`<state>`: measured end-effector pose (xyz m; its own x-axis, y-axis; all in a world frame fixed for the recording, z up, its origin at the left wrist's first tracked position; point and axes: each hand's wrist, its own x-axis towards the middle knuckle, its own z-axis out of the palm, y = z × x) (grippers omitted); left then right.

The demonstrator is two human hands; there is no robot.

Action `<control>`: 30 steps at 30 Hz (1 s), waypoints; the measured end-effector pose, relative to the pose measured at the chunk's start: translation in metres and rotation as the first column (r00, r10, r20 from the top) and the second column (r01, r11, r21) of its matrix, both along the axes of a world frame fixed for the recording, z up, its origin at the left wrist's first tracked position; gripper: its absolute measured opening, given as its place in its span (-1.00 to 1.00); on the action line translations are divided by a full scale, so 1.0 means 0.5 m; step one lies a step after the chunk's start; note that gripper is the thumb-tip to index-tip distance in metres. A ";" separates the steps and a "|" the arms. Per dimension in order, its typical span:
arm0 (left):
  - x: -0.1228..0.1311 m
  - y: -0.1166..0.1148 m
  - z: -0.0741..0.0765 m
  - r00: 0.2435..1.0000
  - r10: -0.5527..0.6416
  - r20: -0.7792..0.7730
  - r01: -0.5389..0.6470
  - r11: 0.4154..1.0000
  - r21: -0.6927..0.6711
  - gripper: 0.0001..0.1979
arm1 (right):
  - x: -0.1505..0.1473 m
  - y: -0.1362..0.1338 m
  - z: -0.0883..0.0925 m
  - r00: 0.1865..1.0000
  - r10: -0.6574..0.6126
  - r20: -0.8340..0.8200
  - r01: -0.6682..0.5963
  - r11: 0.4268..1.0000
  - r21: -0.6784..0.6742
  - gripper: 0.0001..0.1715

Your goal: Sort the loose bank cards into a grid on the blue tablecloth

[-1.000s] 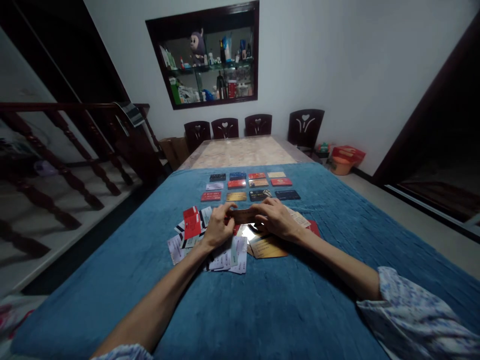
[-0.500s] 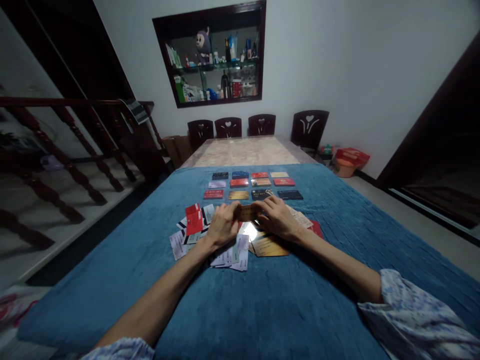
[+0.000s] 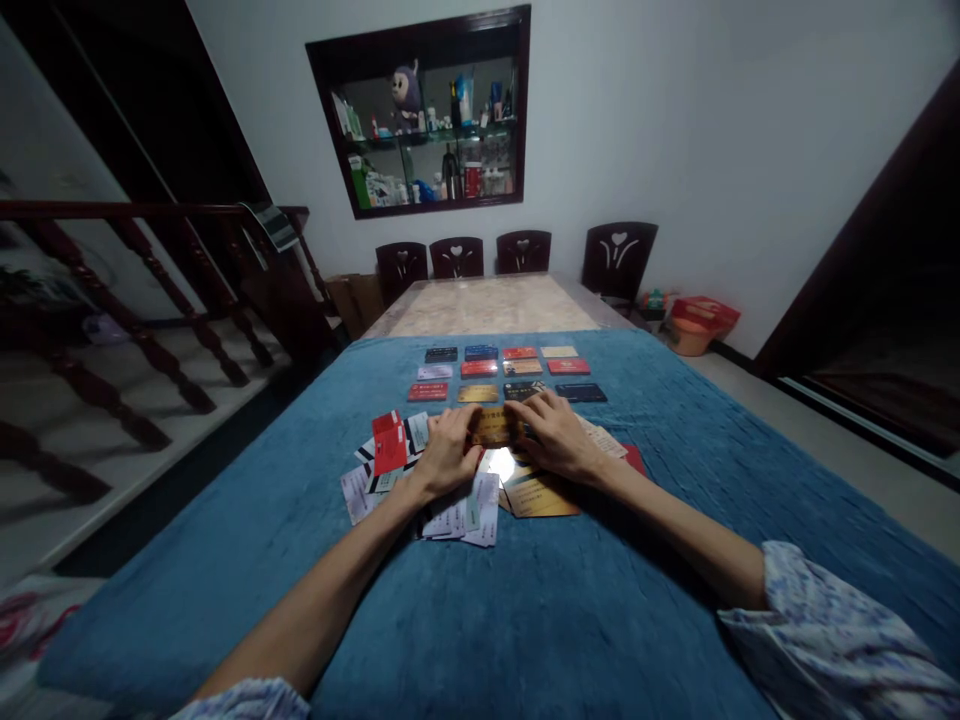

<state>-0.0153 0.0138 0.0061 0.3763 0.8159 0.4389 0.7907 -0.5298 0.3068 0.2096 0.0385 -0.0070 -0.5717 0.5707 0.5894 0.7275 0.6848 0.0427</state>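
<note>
My left hand (image 3: 445, 452) and my right hand (image 3: 553, 436) together pinch a gold card (image 3: 495, 428) by its two ends, just above a loose heap of cards (image 3: 457, 500) on the blue cloth (image 3: 525, 600). A red card (image 3: 388, 446) lies at the heap's left edge and a large gold card (image 3: 541, 495) lies under my right wrist. Beyond my hands, cards lie in neat rows (image 3: 510, 370), red, blue, dark and gold.
The blue cloth covers the near part of a long marble-topped table (image 3: 487, 305). Several dark chairs (image 3: 525, 250) stand at its far end under a wall cabinet (image 3: 427, 115) of bottles. A wooden railing (image 3: 150, 290) runs on the left; a red basin (image 3: 701, 320) sits on the floor at right.
Both hands have kept hold of the gold card and have tilted it so that its face shows more. The camera has shifted slightly.
</note>
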 end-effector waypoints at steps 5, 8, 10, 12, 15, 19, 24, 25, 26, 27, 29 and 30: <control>-0.003 0.006 0.000 0.999 0.019 -0.034 -0.019 1.000 -0.004 -0.46 | -0.002 0.003 0.001 0.999 -0.025 0.028 0.025 1.000 0.004 -0.38; -0.007 0.010 0.000 0.998 0.023 -0.065 -0.024 1.000 -0.010 -0.44 | -0.003 0.005 0.001 0.999 -0.021 0.035 0.022 0.999 -0.030 -0.41; -0.009 0.012 0.002 0.997 0.020 -0.081 -0.022 1.000 -0.023 -0.44 | -0.004 0.005 0.001 0.999 -0.031 0.042 0.034 0.998 -0.052 -0.43; -0.010 0.012 0.008 0.994 0.019 -0.104 -0.024 0.999 -0.048 -0.45 | -0.005 0.003 0.004 0.997 -0.051 0.050 0.054 0.997 -0.062 -0.45; -0.011 0.011 0.021 0.988 0.031 -0.154 -0.045 0.995 -0.087 -0.48 | -0.008 -0.001 0.010 0.996 -0.070 0.059 0.074 0.995 -0.073 -0.47; -0.014 0.012 0.036 0.978 0.040 -0.206 -0.063 0.992 -0.110 -0.52 | -0.011 -0.002 0.018 0.994 -0.047 0.096 0.057 0.992 -0.110 -0.47; -0.017 0.029 0.041 0.973 -0.001 -0.231 -0.028 0.992 -0.120 -0.55 | -0.011 0.007 0.033 0.990 -0.055 0.132 0.077 0.983 -0.167 -0.45; -0.017 0.033 0.043 0.970 -0.008 -0.242 -0.023 0.992 -0.127 -0.56 | -0.011 0.010 0.038 0.988 -0.056 0.147 0.083 0.979 -0.185 -0.44; -0.017 0.037 0.045 0.967 -0.012 -0.256 -0.024 0.990 -0.135 -0.56 | -0.012 0.013 0.043 0.985 -0.057 0.163 0.090 0.975 -0.205 -0.43; -0.017 0.042 0.048 0.962 -0.012 -0.271 -0.028 0.989 -0.143 -0.57 | -0.013 0.016 0.048 0.982 -0.057 0.180 0.098 0.969 -0.226 -0.43; -0.017 0.050 0.055 0.954 -0.009 -0.300 -0.040 0.987 -0.158 -0.57 | -0.016 0.024 0.059 0.976 -0.059 0.212 0.115 0.958 -0.261 -0.43; -0.017 0.054 0.059 0.950 -0.010 -0.312 -0.043 0.985 -0.165 -0.58 | -0.018 0.029 0.064 0.972 -0.059 0.227 0.122 0.954 -0.273 -0.43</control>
